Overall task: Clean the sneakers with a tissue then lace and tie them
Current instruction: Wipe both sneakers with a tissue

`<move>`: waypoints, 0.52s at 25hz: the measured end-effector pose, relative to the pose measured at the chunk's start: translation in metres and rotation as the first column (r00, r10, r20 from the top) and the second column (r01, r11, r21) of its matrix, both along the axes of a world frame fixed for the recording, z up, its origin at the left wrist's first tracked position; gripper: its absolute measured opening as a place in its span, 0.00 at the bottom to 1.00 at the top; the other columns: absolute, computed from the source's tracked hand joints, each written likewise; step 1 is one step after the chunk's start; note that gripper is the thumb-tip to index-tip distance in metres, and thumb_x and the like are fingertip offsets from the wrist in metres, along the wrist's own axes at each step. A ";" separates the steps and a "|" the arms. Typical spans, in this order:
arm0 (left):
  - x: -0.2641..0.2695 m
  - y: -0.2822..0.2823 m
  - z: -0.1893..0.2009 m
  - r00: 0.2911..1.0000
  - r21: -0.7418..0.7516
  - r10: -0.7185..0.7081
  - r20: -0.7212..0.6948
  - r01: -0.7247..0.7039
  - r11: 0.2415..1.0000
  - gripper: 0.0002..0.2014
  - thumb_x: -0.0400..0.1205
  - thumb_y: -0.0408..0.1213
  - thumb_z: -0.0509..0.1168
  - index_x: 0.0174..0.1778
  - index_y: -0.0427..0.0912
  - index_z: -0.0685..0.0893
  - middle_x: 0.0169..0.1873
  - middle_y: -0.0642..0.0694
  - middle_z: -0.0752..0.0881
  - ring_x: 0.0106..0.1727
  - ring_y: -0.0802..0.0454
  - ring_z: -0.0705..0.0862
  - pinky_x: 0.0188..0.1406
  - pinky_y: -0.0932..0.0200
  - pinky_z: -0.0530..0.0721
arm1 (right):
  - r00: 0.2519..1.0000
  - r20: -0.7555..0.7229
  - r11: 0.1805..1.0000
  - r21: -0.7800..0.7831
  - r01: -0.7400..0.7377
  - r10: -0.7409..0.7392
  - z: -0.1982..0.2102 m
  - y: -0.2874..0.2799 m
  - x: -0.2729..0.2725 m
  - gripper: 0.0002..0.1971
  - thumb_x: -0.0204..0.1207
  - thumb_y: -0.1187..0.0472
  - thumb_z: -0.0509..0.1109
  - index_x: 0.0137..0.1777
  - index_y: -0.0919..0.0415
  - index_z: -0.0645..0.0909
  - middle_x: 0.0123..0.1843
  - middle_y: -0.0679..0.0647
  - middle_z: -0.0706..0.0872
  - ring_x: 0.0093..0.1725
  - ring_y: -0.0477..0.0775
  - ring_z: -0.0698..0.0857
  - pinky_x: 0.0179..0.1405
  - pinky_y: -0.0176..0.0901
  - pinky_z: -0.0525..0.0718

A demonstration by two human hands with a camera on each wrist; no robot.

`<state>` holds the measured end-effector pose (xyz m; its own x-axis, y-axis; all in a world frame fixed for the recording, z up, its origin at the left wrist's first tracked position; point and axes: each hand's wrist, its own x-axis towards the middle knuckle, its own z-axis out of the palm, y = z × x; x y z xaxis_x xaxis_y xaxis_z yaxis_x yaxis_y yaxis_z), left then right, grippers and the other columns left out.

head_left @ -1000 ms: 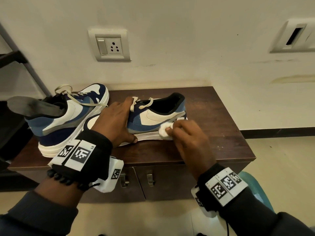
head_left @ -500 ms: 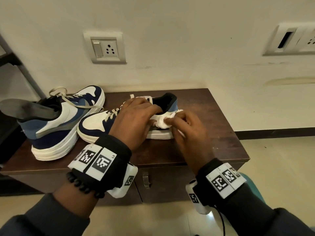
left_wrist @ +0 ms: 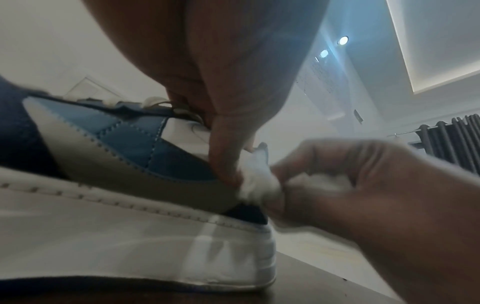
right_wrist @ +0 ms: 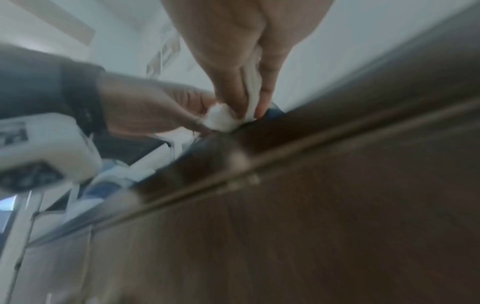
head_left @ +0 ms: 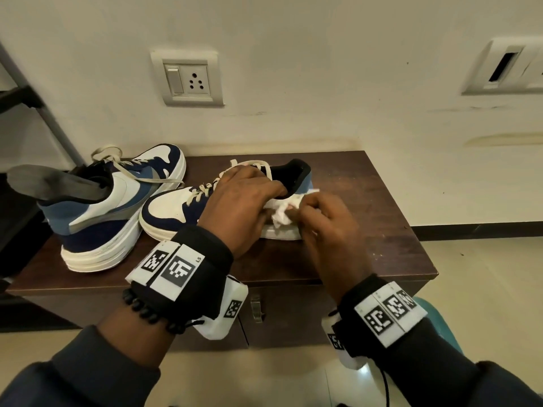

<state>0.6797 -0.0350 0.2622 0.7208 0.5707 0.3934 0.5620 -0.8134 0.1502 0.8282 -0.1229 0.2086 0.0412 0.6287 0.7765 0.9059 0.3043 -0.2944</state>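
Note:
Two blue, navy and white sneakers stand on a dark wooden cabinet [head_left: 373, 201]. The right-hand sneaker [head_left: 170, 207] points its toe left, its laces loose. My left hand [head_left: 264, 198] grips its collar from above, fingers curled into the opening, thumb [left_wrist: 223, 148] down the side panel [left_wrist: 130, 144]. My right hand [head_left: 305, 207] pinches a crumpled white tissue [head_left: 283, 211] against the side near the heel; the tissue [left_wrist: 257, 181] touches the left thumb. The right wrist view shows the tissue [right_wrist: 221, 118] between my fingers [right_wrist: 265, 90]. The other sneaker [head_left: 117, 201] stands at the left, untouched.
A grey insole [head_left: 53, 183] sticks out of the left sneaker. Behind are a wall with a socket plate [head_left: 188, 79] and a dark metal rack [head_left: 35, 104] at far left. Drawer handles [head_left: 257, 309] sit below the cabinet's front edge. A teal object [head_left: 440, 318] is on the floor.
My left hand shifted from the laces to the collar and took hold there. The tissue rose from the white midsole to the upper side near the heel.

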 end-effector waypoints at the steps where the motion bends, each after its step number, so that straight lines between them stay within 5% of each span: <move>1: 0.000 -0.001 0.001 1.000 -0.008 0.000 -0.010 0.000 1.000 0.14 0.76 0.34 0.70 0.57 0.48 0.85 0.51 0.49 0.87 0.62 0.45 0.77 0.64 0.55 0.61 | 0.999 0.038 0.995 -0.099 0.003 0.000 -0.011 -0.001 -0.001 0.07 0.71 0.63 0.73 0.48 0.63 0.85 0.48 0.59 0.84 0.47 0.55 0.82 0.40 0.45 0.85; 4: -0.005 -0.001 0.006 0.999 -0.018 0.017 -0.050 -0.018 1.000 0.14 0.77 0.36 0.70 0.58 0.50 0.85 0.55 0.50 0.86 0.70 0.46 0.72 0.69 0.52 0.58 | 0.995 0.087 0.972 -0.232 -0.037 0.058 -0.021 -0.011 0.000 0.09 0.67 0.65 0.76 0.48 0.61 0.87 0.47 0.57 0.84 0.46 0.55 0.83 0.38 0.48 0.87; 7: -0.013 0.002 0.010 0.996 -0.047 -0.017 -0.092 0.013 0.999 0.14 0.75 0.34 0.71 0.56 0.51 0.86 0.61 0.47 0.83 0.75 0.44 0.68 0.73 0.46 0.58 | 0.998 -0.046 0.999 0.031 -0.035 0.036 0.017 -0.014 0.002 0.06 0.73 0.66 0.72 0.48 0.65 0.87 0.47 0.58 0.84 0.46 0.51 0.81 0.43 0.36 0.79; 9: -0.018 0.003 0.010 0.995 -0.082 -0.051 -0.090 0.044 0.996 0.16 0.75 0.32 0.71 0.57 0.53 0.85 0.64 0.46 0.81 0.76 0.45 0.67 0.75 0.46 0.56 | 0.997 -0.052 0.994 0.099 -0.046 0.052 0.026 -0.011 -0.002 0.06 0.74 0.66 0.71 0.48 0.67 0.87 0.47 0.59 0.84 0.46 0.51 0.80 0.43 0.36 0.79; 13: -0.021 0.002 0.011 0.993 -0.104 -0.067 -0.102 0.056 0.993 0.14 0.75 0.34 0.73 0.54 0.52 0.85 0.68 0.44 0.77 0.77 0.45 0.65 0.76 0.44 0.56 | 0.979 0.172 0.988 -0.121 -0.091 0.111 -0.016 -0.018 -0.011 0.08 0.73 0.61 0.70 0.50 0.62 0.85 0.50 0.57 0.84 0.50 0.52 0.79 0.40 0.44 0.84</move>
<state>0.6585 -0.0329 0.2737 0.7899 0.5571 0.2563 0.5284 -0.8304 0.1764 0.8177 -0.1410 0.1921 -0.1597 0.7059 0.6900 0.9131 0.3712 -0.1684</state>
